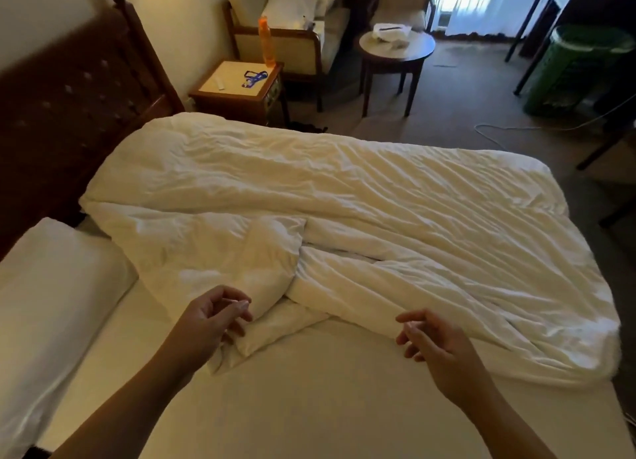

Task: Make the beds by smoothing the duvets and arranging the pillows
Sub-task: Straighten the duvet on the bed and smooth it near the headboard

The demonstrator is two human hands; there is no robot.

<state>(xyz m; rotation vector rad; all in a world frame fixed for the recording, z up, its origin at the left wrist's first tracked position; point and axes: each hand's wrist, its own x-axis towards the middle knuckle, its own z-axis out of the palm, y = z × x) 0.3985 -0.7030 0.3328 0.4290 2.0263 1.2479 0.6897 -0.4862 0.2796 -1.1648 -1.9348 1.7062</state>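
On the bed (309,407), the white duvet (344,200) lies rumpled from ten o'clock across to three o'clock, its near edge folded back and bunched at the middle, leaving bare sheet at six o'clock. My left hand (210,315) hovers at seven o'clock by that bunched fold, fingers loosely curled and holding nothing; whether the fingertips brush the cloth I cannot tell. My right hand (430,338) hangs at five o'clock just before the duvet's edge, fingers relaxed, also empty. A white pillow (51,303) rests at nine o'clock against the dark headboard (69,114). At twelve o'clock stands a bedside surface (237,83) carrying an orange bottle (264,42).
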